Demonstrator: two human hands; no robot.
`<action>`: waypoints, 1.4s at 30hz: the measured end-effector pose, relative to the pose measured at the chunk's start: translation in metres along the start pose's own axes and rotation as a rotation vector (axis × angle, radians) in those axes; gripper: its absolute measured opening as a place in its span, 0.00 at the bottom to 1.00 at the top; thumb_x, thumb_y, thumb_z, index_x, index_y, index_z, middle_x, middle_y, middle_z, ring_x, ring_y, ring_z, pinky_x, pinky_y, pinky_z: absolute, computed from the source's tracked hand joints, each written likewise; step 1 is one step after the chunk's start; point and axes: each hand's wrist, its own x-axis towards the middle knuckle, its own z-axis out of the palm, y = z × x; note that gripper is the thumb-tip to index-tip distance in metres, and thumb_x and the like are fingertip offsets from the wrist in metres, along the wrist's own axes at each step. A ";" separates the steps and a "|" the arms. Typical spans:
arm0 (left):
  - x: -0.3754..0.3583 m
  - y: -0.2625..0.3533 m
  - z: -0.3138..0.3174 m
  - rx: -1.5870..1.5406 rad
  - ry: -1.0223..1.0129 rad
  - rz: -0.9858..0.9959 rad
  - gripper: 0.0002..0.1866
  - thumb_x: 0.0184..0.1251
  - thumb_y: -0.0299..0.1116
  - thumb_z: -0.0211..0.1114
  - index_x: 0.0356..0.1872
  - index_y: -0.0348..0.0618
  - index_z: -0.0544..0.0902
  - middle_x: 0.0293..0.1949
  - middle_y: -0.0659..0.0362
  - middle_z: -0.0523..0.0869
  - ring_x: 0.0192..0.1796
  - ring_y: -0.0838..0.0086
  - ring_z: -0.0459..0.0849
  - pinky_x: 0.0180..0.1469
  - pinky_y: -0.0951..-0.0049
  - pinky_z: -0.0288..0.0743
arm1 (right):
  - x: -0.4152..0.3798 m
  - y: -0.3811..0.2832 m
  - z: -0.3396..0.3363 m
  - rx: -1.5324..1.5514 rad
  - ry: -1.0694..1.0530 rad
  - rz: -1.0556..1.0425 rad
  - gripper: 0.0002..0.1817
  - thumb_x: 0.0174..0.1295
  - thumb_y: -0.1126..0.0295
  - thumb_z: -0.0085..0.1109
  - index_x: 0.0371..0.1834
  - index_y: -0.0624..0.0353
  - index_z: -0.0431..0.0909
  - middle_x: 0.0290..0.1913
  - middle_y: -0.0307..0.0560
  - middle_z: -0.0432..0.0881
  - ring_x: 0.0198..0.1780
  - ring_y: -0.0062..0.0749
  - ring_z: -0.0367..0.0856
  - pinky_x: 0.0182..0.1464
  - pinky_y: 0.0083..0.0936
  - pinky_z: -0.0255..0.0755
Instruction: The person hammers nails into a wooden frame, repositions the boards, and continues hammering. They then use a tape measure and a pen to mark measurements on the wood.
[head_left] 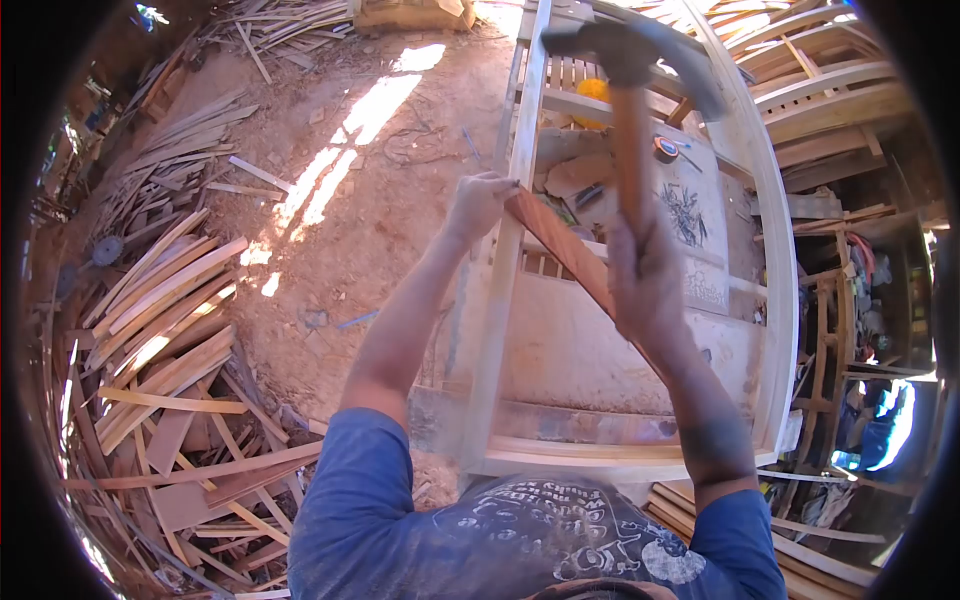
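My right hand (648, 275) is closed round the wooden handle of a hammer (630, 150). Its dark metal head is raised over the frame and blurred by motion. My left hand (482, 205) pinches at the upper end of a reddish-brown wooden strip (560, 240). A small dark nail (516, 184) shows in part at its fingertips. The strip runs slantwise across a pale wooden frame (497, 300), its upper end on the left rail and its lower part hidden behind my right hand and forearm.
Inside the frame, a board carries a heap of nails (684, 212), a tape measure (666, 149) and a dark-handled tool (590, 196). Something yellow (593, 100) lies farther back. Curved wood offcuts (165, 300) pile up on the left, and more timber (830, 100) is stacked on the right.
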 end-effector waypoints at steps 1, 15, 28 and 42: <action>0.001 -0.001 0.002 0.006 0.014 0.016 0.08 0.61 0.24 0.67 0.40 0.40 0.90 0.33 0.50 0.89 0.35 0.57 0.88 0.39 0.67 0.81 | -0.006 0.029 0.013 -0.079 -0.018 -0.074 0.09 0.71 0.67 0.53 0.40 0.63 0.69 0.27 0.67 0.79 0.29 0.69 0.79 0.29 0.50 0.68; 0.002 0.032 -0.007 0.164 0.168 -0.057 0.11 0.65 0.25 0.64 0.47 0.37 0.86 0.33 0.49 0.87 0.37 0.62 0.87 0.45 0.66 0.78 | -0.204 0.068 -0.143 0.197 0.019 0.825 0.12 0.70 0.63 0.58 0.40 0.62 0.77 0.21 0.39 0.74 0.20 0.21 0.72 0.23 0.25 0.69; -0.058 0.268 0.351 0.141 -0.989 0.327 0.19 0.59 0.44 0.68 0.42 0.37 0.85 0.36 0.47 0.89 0.38 0.58 0.88 0.41 0.55 0.81 | -0.313 0.129 -0.265 0.662 0.593 0.842 0.10 0.76 0.63 0.51 0.40 0.58 0.69 0.20 0.37 0.71 0.13 0.20 0.69 0.14 0.17 0.65; -0.054 0.339 0.331 0.065 -0.943 -0.147 0.16 0.53 0.41 0.72 0.35 0.38 0.82 0.32 0.51 0.87 0.39 0.68 0.89 0.40 0.61 0.83 | -0.417 0.240 -0.375 0.563 0.673 0.946 0.11 0.76 0.61 0.51 0.40 0.56 0.67 0.20 0.38 0.69 0.13 0.21 0.68 0.12 0.20 0.65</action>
